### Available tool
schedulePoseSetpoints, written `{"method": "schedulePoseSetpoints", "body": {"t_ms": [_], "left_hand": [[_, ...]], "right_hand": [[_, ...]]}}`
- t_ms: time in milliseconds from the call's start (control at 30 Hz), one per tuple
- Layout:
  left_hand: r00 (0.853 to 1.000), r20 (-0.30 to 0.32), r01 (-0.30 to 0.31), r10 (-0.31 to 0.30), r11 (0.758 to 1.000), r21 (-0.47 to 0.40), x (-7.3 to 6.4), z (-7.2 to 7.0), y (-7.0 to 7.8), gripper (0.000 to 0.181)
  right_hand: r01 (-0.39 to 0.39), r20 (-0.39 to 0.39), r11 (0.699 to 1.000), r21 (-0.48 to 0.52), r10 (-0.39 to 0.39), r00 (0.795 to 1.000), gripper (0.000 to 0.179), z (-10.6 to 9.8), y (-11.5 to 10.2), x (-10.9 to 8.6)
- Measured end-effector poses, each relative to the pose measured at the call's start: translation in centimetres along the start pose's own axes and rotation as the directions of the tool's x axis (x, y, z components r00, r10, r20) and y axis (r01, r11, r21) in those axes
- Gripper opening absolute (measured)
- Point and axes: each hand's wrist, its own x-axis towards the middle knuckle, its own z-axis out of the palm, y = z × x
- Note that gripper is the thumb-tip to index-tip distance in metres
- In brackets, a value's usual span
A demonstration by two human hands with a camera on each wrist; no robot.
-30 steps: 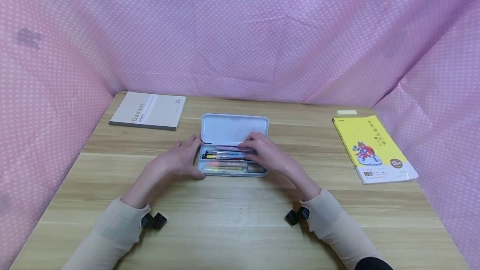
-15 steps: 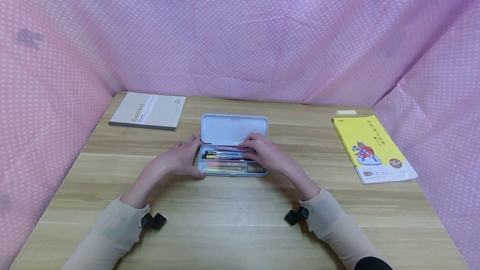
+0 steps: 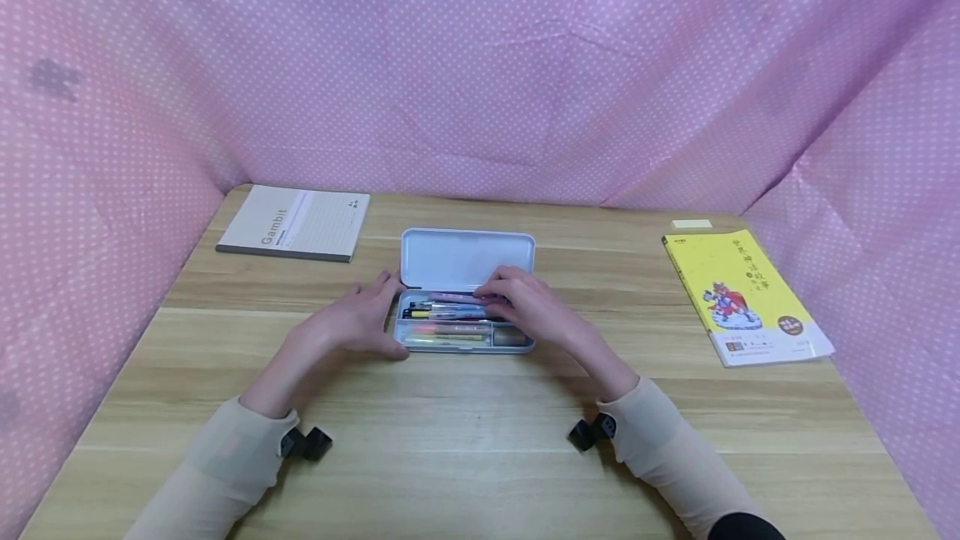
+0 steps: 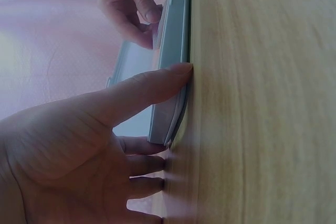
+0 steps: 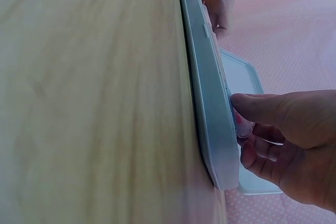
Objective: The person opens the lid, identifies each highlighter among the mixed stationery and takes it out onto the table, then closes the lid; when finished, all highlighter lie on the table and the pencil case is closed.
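Observation:
An open light-blue pencil case (image 3: 468,258) lies mid-table, lid tipped back. Pens (image 3: 453,307) fill its rear compartment; lighter sticks (image 3: 450,333) lie in front, and a brownish item (image 3: 510,337) sits in the small right compartment. My left hand (image 3: 358,317) rests spread at the case's left end; its thumb (image 4: 168,74) touches the front side, and the index finger reaches round the far corner. With thumb and fingertips, my right hand (image 3: 532,304) pinches a pen at the right end of the rear compartment. A clear, pink-tinted end (image 5: 243,126) shows between those fingers; the rest is hidden.
A grey notebook (image 3: 292,222) lies at the back left of the wooden table (image 3: 465,440). On the right is a yellow book (image 3: 738,290), with a small pale block (image 3: 692,224) behind it. Pink dotted cloth (image 3: 480,73) hangs around the back and sides.

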Motion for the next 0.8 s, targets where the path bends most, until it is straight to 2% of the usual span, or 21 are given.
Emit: {"method": "schedulePoseSetpoints", "body": {"t_ms": [800], "left_hand": [[1.000, -0.003, -0.021, 0.021, 1.000, 0.003, 0.11, 0.12, -0.28, 0.099]], "right_hand": [[0.005, -0.011, 1.000, -0.004, -0.005, 1.000, 0.020, -0.49, 0.29, 0.10]]}}
